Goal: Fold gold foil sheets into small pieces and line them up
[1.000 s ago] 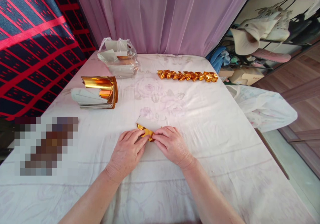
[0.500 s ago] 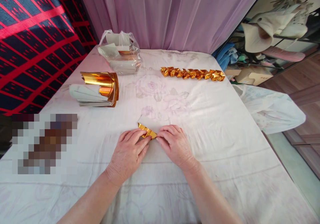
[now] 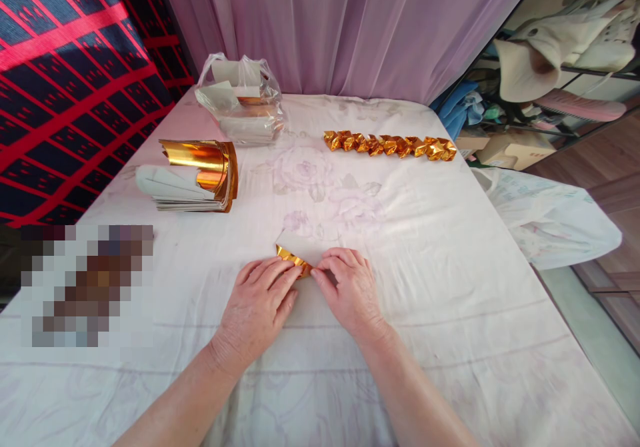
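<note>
A sheet of gold foil paper (image 3: 285, 254) with a white back lies on the bed in front of me, partly folded so that a narrow gold strip shows below the pale part. My left hand (image 3: 259, 308) holds this strip down with its fingers pressed together, covering much of the gold. At the right end of the fold, my right hand (image 3: 351, 290) pinches the paper between thumb and forefinger. Farther off to the right, a row of folded gold paper pieces (image 3: 390, 144) sits side by side. A curved stack of gold foil sheets (image 3: 195, 155) rests at the left.
Behind the stack stands a clear plastic bag (image 3: 240, 110) holding more sheets. A purple curtain (image 3: 320, 27) hangs past the far edge of the bed (image 3: 425, 254). At the right are a cluttered shelf and a white plastic bag (image 3: 565, 217). A blurred-out patch covers something at the left.
Both hands stay on the paper. My left fingers have slid slightly over the gold strip, so less of it shows, and my right fingertips have shifted a little left. The view has tilted slightly.
</note>
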A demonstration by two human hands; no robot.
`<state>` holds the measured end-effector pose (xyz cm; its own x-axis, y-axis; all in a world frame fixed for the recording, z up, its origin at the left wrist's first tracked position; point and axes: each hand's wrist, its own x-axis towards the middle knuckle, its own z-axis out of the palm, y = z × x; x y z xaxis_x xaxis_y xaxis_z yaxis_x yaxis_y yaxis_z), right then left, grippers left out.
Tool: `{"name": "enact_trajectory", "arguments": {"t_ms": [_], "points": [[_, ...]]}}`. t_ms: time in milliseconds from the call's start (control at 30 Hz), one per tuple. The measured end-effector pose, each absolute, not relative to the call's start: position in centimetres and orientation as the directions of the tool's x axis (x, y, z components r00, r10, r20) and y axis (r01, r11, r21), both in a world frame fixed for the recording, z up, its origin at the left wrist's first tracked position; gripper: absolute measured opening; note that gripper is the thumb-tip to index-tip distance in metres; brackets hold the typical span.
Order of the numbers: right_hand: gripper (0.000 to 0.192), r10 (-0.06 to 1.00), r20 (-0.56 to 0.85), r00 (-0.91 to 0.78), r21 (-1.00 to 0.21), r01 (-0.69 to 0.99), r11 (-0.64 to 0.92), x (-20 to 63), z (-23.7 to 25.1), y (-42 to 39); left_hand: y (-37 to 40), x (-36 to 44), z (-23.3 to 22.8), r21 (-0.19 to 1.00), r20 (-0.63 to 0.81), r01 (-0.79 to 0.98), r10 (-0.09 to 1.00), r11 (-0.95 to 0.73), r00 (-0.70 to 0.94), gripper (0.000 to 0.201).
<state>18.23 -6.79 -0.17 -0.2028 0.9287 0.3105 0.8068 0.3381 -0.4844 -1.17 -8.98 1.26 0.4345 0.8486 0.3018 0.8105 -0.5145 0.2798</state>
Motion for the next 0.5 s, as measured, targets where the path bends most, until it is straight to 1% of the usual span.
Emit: {"name": "enact_trajectory", "arguments": {"t_ms": [100,267,500], "points": [[0.016,0.932,0.311,-0.188,-0.494,0.805,0.328,18.13,-0.13,-6.77,-8.99,-1.15,1.52,0.267,0.305,0.806,0.840,-0.528,0.449,0.038],[0.016,0.933,0.312,-0.178,-0.499,0.805,0.320,18.10,-0.19,-6.71,-8.98,-1.14,1.85,0.216,0.321,0.800,0.814,-0.560,0.484,0.038],[0.016,0.933,0.304,-0.194,-0.499,0.802,0.329,18.31,-0.26,-6.62,-8.97,-1.14,1.71,0.203,0.311,0.809,0.820,-0.552,0.481,0.040]]}}
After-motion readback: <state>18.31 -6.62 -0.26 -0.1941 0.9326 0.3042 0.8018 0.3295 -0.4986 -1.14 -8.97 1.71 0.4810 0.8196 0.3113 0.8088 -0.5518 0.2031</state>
